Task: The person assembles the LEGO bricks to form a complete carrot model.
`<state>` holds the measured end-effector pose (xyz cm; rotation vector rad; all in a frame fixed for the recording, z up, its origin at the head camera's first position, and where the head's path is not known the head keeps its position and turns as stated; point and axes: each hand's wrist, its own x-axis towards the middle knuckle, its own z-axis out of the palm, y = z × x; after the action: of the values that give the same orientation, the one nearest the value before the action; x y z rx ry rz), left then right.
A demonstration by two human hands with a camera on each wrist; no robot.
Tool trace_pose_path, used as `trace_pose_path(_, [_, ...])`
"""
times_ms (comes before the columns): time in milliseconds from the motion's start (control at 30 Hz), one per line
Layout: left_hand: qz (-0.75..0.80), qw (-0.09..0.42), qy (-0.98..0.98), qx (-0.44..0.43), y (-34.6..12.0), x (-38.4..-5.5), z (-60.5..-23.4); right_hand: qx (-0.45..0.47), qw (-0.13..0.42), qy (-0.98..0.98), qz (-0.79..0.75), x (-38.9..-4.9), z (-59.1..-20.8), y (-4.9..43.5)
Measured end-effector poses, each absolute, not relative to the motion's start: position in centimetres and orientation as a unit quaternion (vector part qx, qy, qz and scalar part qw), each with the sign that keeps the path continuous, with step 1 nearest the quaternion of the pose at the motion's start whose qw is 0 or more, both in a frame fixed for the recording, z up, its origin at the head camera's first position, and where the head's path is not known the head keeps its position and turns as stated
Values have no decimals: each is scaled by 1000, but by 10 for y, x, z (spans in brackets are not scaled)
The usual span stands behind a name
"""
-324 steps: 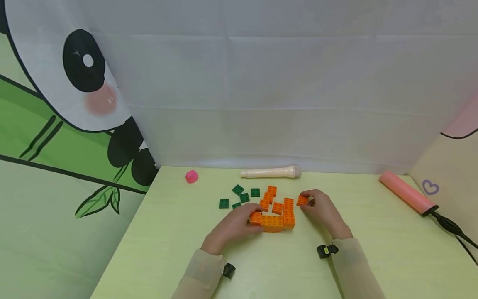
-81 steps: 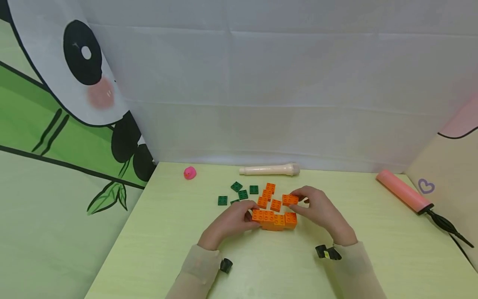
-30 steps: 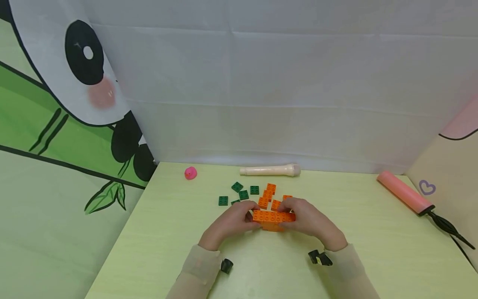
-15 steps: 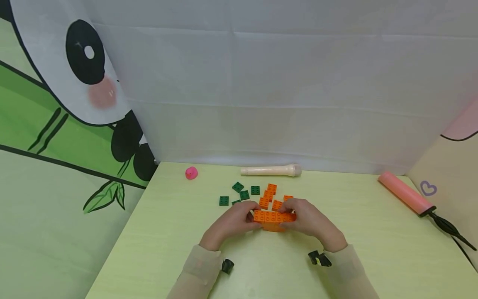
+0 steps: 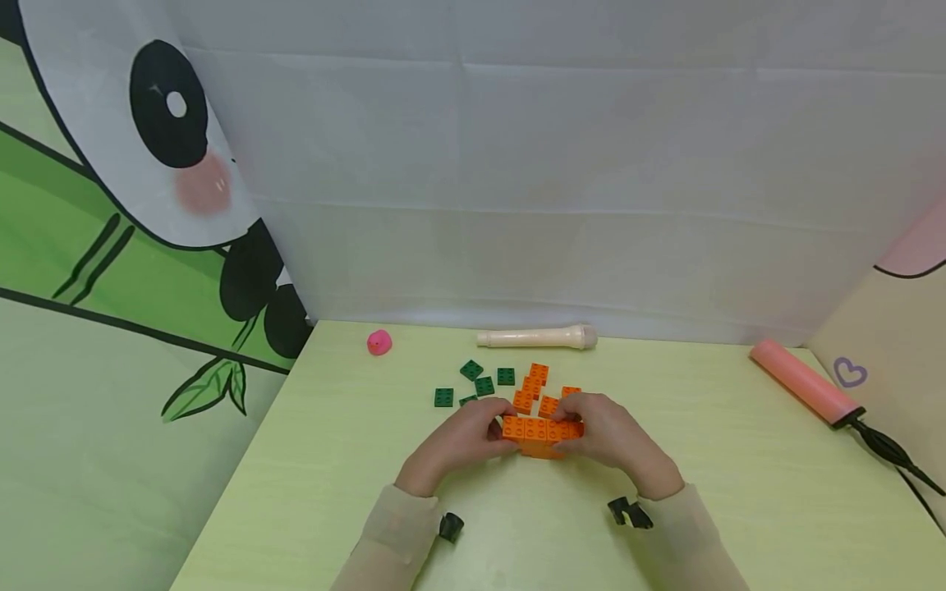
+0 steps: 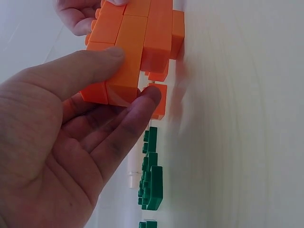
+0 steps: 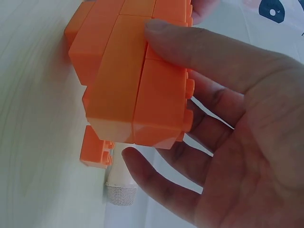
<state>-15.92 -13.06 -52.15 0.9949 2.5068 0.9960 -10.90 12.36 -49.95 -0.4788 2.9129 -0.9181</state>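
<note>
In the head view, a stepped wall of joined orange toy bricks (image 5: pixel 538 439) stands on the table between both hands, studs up. My left hand (image 5: pixel 460 439) grips its left end; in the left wrist view the thumb lies on the front face and the fingers reach behind. At the right end, my right hand (image 5: pixel 612 435) pinches the upper bricks, its thumb pressed on the front, as the right wrist view shows. Just behind lie loose orange bricks (image 5: pixel 531 387), one partly hidden by the right hand. Several green bricks (image 5: pixel 484 386) lie to their left.
A whitish toy microphone (image 5: pixel 535 337) lies along the table's back edge, near a small pink toy (image 5: pixel 379 342) at the left. At the right lies a salmon-pink cylinder (image 5: pixel 805 382) with a black tapered end. A white cloth (image 5: pixel 473 246) hangs behind.
From an orange brick behind the wall, my right hand has moved forward and left onto the wall's right end. The top row now runs level to that end. Both hands barely move in the last second.
</note>
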Motion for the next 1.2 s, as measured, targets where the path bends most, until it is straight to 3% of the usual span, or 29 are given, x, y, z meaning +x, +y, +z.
trace_pose_path(700, [341, 127, 865, 347, -131, -158, -522, -199, 24, 935, -292, -112, -506, 128])
trace_pose_path(1067, [340, 132, 868, 337, -131, -158, -522, -206, 66, 894, -393, -115, -508, 149])
trace_pose_path(1200, [340, 136, 869, 332, -131, -157, -521, -192, 34, 888, -416, -120, -512, 163])
